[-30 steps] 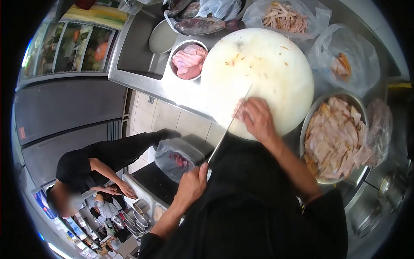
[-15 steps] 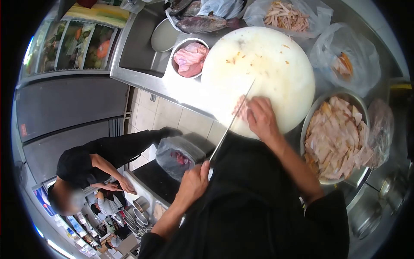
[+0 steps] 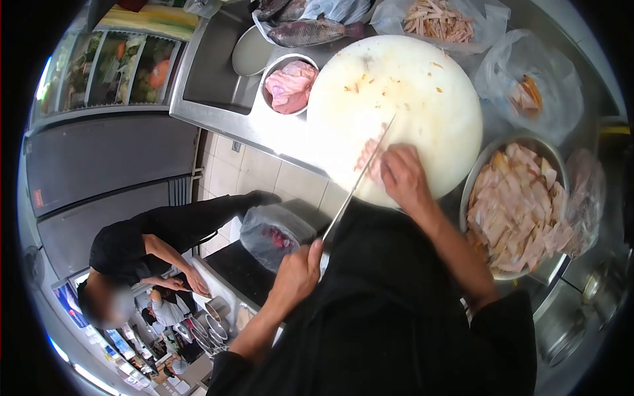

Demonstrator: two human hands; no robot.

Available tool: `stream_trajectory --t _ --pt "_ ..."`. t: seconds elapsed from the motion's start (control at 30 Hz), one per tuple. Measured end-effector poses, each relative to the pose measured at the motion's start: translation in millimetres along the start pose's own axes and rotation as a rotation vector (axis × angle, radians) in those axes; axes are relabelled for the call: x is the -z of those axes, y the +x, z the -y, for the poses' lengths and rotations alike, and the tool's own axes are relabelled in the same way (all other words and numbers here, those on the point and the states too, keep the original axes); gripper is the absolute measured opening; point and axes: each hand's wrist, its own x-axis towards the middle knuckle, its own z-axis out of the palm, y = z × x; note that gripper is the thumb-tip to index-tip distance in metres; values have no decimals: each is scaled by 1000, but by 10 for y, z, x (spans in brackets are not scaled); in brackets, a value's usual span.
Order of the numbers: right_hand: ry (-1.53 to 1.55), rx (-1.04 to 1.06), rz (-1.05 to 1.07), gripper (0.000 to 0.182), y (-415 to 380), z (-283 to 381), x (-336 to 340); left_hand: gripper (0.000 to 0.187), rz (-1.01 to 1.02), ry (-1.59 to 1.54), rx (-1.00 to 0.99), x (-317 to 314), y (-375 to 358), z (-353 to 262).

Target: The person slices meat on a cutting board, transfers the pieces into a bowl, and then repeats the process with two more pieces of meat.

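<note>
My left hand (image 3: 296, 276) is closed around the handle of a long knife (image 3: 354, 190). Its blade reaches up and right across a round white chopping board (image 3: 416, 72). Bent fingers of my right hand (image 3: 404, 173) press on pale pink meat (image 3: 375, 170) just right of the blade. Small cut pieces of meat (image 3: 364, 153) lie along the blade's left side. Right of the board, a metal bowl (image 3: 467, 188) is heaped with flat pale meat slices (image 3: 515, 204).
Beyond the board lie a bag of meat strips (image 3: 439, 25) and a whole fish (image 3: 310, 33). A bowl of raw pink meat (image 3: 290, 87) stands left, near the sink (image 3: 211, 86). At right is a plastic bag (image 3: 561, 86). A co-worker (image 3: 125, 257) leans over a counter.
The knife has shifted slightly, its tip now a little farther right and up. More cut meat pieces show beside the blade. My right hand still presses on the meat.
</note>
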Motion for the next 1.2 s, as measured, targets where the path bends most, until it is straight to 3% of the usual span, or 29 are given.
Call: stream_trajectory --t 0.17,0.27,0.37,0.6,0.73,0.93,1.1,1.2 --pt "-3 -19 21 19 -17 -9 -6 58 43 72 68 -161 -265 359" --pt "16 -12 19 18 -34 -21 -41 57 -15 118 -25 -310 41 168" --pt "27 5 -10 18 -50 -71 -16 57 -9 32 2 -229 260 -68" --pt "-27 0 -20 19 -56 3 67 56 44 58 57 -148 -294 227" --pt "-15 7 -19 20 -96 -67 19 57 -1 98 -4 -348 -92 183" --pt "-15 -22 -49 16 -114 -7 116 57 26 -34 33 -105 17 -184" --pt "-19 -26 -35 14 -100 23 118 57 75 62 107 -169 -342 67" --pt "-9 -24 -40 14 -137 -8 95 58 32 75 41 -368 -199 133"
